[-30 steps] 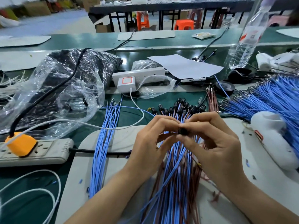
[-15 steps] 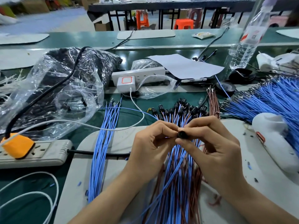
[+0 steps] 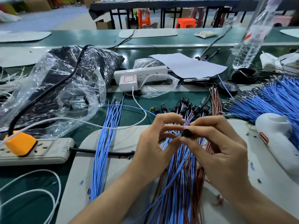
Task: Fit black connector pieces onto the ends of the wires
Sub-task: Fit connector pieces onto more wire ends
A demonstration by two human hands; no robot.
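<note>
Right hand (image 3: 223,156) pinches black connector (image 3: 187,133), open end now turned toward camera; left hand (image 3: 155,143) has eased off it, fingers curled, contents unclear. Fitting judged unfinished

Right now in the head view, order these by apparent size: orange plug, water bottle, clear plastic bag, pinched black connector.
clear plastic bag
water bottle, top cropped
orange plug
black connector, smallest despite being near

Black connector (image 3: 186,132) partly behind fingers (image 3: 207,125)
</note>
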